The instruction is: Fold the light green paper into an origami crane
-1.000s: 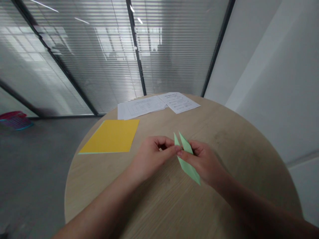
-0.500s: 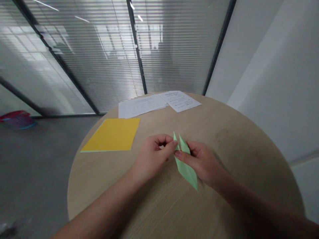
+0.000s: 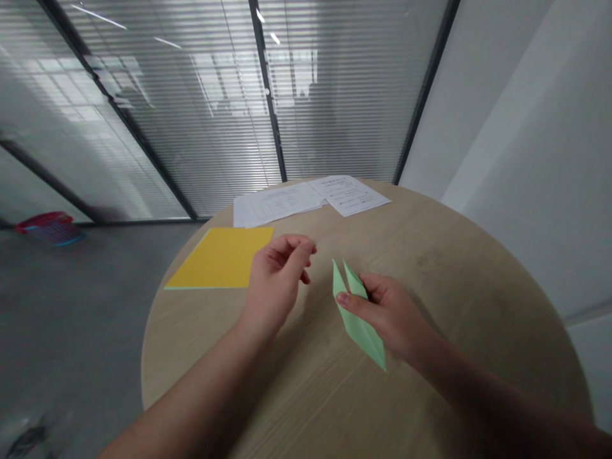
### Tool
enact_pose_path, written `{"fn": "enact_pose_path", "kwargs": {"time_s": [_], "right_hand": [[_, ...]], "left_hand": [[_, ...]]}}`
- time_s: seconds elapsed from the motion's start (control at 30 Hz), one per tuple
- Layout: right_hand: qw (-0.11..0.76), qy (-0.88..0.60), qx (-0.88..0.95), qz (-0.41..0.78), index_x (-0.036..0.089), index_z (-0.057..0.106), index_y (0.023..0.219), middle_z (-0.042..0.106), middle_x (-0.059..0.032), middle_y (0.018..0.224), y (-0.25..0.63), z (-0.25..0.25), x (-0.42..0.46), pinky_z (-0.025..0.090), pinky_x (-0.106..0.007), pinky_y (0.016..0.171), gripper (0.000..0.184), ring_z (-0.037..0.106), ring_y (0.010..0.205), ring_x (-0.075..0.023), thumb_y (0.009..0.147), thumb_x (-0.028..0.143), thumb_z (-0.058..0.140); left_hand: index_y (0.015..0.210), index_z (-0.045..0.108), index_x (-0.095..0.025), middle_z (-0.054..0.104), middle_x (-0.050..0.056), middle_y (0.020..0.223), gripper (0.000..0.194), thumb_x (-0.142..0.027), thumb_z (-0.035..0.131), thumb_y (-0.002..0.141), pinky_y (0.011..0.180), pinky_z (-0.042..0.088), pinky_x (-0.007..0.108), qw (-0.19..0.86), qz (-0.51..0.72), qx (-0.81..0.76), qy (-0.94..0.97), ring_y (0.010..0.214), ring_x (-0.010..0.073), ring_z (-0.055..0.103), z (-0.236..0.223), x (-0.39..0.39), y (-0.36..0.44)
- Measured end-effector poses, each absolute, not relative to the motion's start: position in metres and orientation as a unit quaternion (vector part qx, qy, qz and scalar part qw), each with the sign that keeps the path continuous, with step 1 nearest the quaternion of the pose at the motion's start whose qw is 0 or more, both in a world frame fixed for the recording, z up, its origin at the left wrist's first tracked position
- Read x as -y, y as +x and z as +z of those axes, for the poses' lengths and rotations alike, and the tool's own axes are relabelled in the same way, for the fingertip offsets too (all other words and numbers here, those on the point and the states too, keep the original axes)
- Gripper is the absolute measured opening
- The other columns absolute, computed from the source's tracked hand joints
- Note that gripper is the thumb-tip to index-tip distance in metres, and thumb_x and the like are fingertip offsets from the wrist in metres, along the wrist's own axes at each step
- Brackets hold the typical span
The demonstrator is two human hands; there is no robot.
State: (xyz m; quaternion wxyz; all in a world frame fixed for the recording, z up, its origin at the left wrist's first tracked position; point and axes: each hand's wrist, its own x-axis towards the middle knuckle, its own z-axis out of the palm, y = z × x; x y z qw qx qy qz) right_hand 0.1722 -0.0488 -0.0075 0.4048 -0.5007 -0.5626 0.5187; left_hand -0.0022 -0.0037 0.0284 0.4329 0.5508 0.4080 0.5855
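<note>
My right hand (image 3: 389, 312) grips a folded piece of light green paper (image 3: 361, 328), thumb on the near face and fingers behind it. The paper is long and narrow, with a lower point and two separate pointed tips at its upper end. My left hand (image 3: 280, 271) is raised over the table, to the left of the green paper and apart from it. Its fingers are curled in with the thumb against the index finger, and nothing shows between them. Part of the green paper is hidden by my right thumb.
A yellow sheet (image 3: 220, 258) with a pale green edge under it lies at the left of the round wooden table (image 3: 454, 268). White printed sheets (image 3: 277, 203) lie at the far edge. A red and blue basket (image 3: 52, 228) stands on the floor to the left.
My left hand has let go of the green paper and moved up and left, away from it. My right hand still holds the paper, nearly in the same place.
</note>
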Motion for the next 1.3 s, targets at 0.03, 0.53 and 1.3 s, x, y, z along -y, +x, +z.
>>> {"fn": "enact_pose_path", "kwargs": {"time_s": [0.03, 0.53, 1.3], "right_hand": [[0.412, -0.498, 0.556, 0.523, 0.017, 0.054, 0.071, 0.043, 0.0027, 0.065, 0.173, -0.008, 0.048, 0.032, -0.022, 0.053, 0.035, 0.038, 0.059, -0.0091, 0.076, 0.049, 0.068], [0.348, -0.488, 0.591, 0.541, 0.017, 0.053, 0.069, 0.043, 0.0028, 0.064, 0.167, -0.011, 0.053, 0.030, -0.022, 0.052, 0.032, 0.038, 0.059, -0.0087, 0.078, 0.044, 0.067], [0.394, -0.513, 0.576, 0.500, 0.016, 0.060, 0.070, 0.047, 0.0015, 0.064, 0.172, -0.015, 0.040, 0.030, -0.022, 0.053, 0.038, 0.040, 0.059, -0.0090, 0.082, 0.052, 0.064]], "left_hand": [[0.073, 0.068, -0.018, 0.063, 0.001, 0.074, 0.020, -0.035, 0.069, 0.082, 0.048, 0.047, 0.020, 0.456, 0.535, -0.411, 0.580, 0.060, 0.0113, 0.052, 0.028, 0.005, -0.001], [0.071, 0.068, -0.017, 0.057, -0.002, 0.063, 0.016, -0.032, 0.074, 0.072, 0.045, 0.040, 0.019, 0.494, 0.531, -0.433, 0.536, 0.053, 0.0095, 0.048, 0.024, 0.000, -0.004], [0.065, 0.069, -0.017, 0.060, -0.001, 0.057, 0.026, -0.040, 0.074, 0.076, 0.053, 0.039, 0.023, 0.497, 0.371, -0.441, 0.648, 0.054, 0.0109, 0.050, 0.014, 0.002, 0.001]]}}
